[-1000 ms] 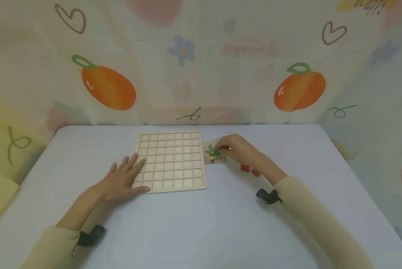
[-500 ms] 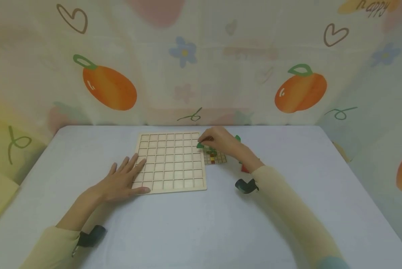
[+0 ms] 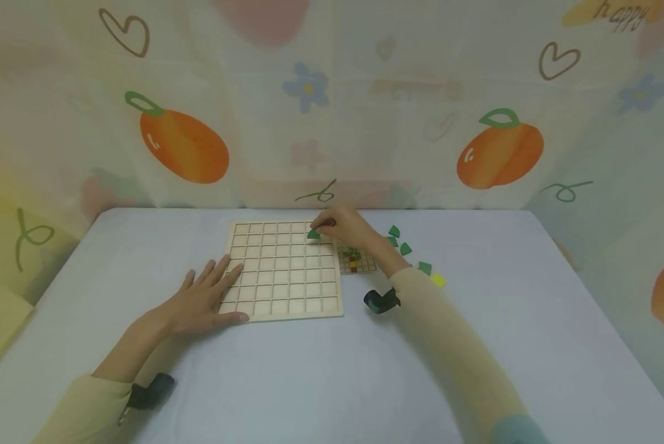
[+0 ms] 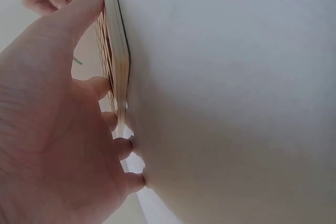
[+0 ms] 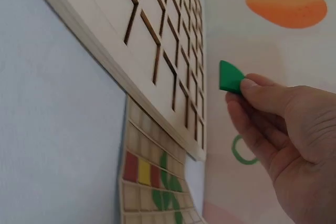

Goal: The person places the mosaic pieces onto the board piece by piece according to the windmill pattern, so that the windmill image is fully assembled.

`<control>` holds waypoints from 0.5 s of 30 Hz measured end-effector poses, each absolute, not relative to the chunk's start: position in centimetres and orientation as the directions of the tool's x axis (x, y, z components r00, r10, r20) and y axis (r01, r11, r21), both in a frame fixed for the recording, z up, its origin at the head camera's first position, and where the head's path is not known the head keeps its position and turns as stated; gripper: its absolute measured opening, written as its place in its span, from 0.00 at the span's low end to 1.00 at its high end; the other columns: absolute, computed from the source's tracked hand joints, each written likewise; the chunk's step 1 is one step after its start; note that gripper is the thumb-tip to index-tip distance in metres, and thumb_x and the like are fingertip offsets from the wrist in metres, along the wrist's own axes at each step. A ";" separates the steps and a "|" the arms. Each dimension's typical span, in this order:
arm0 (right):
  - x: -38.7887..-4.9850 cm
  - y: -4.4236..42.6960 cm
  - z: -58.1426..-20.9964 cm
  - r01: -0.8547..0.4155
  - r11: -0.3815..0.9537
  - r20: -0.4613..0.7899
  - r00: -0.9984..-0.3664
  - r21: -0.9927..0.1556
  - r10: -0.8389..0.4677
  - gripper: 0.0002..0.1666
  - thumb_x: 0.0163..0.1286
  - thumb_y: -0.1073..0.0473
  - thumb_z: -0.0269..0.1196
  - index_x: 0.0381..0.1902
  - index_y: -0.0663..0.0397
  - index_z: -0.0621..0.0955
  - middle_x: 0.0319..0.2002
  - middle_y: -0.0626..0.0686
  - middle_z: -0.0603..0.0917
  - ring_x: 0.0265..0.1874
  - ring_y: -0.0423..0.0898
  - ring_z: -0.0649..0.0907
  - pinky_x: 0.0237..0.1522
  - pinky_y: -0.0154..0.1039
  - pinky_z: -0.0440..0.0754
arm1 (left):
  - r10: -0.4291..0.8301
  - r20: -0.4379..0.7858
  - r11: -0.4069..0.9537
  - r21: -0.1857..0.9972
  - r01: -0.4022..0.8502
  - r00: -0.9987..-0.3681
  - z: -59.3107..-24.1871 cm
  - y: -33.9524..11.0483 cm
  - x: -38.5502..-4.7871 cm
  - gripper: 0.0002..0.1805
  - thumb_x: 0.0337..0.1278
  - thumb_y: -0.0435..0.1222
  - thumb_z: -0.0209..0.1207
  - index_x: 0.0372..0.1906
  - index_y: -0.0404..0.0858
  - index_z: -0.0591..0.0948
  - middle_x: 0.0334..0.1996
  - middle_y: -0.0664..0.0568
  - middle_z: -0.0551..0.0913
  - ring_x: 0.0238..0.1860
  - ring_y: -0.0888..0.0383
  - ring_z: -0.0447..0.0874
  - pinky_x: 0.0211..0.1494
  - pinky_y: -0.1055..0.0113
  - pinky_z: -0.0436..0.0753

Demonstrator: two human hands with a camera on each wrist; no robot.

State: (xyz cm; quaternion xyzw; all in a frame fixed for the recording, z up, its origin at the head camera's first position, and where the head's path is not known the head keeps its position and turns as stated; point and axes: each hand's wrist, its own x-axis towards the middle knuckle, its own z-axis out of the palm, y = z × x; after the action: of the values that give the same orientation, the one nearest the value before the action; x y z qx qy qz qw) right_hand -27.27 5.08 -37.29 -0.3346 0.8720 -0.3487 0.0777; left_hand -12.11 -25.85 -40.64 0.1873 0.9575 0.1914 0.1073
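Note:
A wooden grid board [image 3: 282, 271] with square recesses lies flat on the table. My left hand [image 3: 201, 299] rests spread on the board's left edge, its thumb on the near corner. Between thumb and fingertips my right hand [image 3: 345, 228] pinches a green quarter-round tile [image 5: 230, 77], held above the board's far right part. Partly beneath the right hand, against the board's right side, lies a pattern card [image 3: 356, 265] printed with a smaller grid in green, red and yellow.
To the right of the card lie several loose green tiles [image 3: 405, 248] and a yellow tile [image 3: 438, 280]. The right forearm covers part of that spot. A printed cloth [image 3: 332, 123] hangs behind the white table [image 3: 287, 376].
My right hand has moved left from over the card to over the board, carrying the green tile. Loose tiles at the right have come into view. My left hand stays in place.

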 end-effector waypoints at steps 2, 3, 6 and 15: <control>-27.5 4.6 -37.5 -0.533 0.530 0.104 -0.763 -0.659 -0.637 0.10 0.69 0.64 0.63 0.45 0.59 0.87 0.45 0.53 0.87 0.46 0.45 0.83 0.50 0.36 0.80 | 0.396 -0.148 0.861 0.403 0.311 -0.906 -40.5 -25.7 -12.1 0.56 0.54 0.64 0.59 0.77 0.36 0.51 0.77 0.33 0.41 0.74 0.29 0.36 0.68 0.28 0.36; -27.6 4.4 -37.6 -0.532 0.531 0.104 -0.764 -0.660 -0.637 0.10 0.69 0.64 0.63 0.46 0.59 0.87 0.45 0.53 0.87 0.45 0.45 0.83 0.50 0.35 0.80 | 0.396 -0.152 0.863 0.398 0.311 -0.905 -40.5 -25.7 -12.2 0.56 0.54 0.64 0.59 0.78 0.36 0.51 0.77 0.33 0.41 0.74 0.29 0.36 0.68 0.28 0.36; -27.8 3.8 -37.7 -0.520 0.537 0.096 -0.772 -0.664 -0.628 0.11 0.69 0.63 0.63 0.46 0.59 0.87 0.46 0.52 0.87 0.45 0.44 0.83 0.50 0.35 0.80 | 0.391 -0.164 0.869 0.392 0.304 -0.906 -40.4 -25.6 -12.1 0.56 0.55 0.65 0.59 0.78 0.36 0.51 0.77 0.33 0.40 0.74 0.29 0.35 0.68 0.29 0.36; -28.4 1.3 -37.6 -0.480 0.538 0.034 -0.767 -0.693 -0.640 0.11 0.69 0.65 0.62 0.46 0.61 0.86 0.48 0.54 0.87 0.49 0.47 0.83 0.53 0.33 0.79 | 0.380 -0.168 0.868 0.403 0.289 -0.910 -40.2 -25.7 -12.1 0.56 0.54 0.64 0.59 0.77 0.36 0.51 0.77 0.34 0.40 0.75 0.29 0.35 0.68 0.29 0.35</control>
State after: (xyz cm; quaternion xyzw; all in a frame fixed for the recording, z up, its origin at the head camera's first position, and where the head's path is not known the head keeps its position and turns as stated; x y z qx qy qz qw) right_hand -28.45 1.32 -37.56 -0.3219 0.8697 -0.3569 0.1125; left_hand -12.05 -25.66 -40.23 0.1744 0.9589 0.1880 0.1218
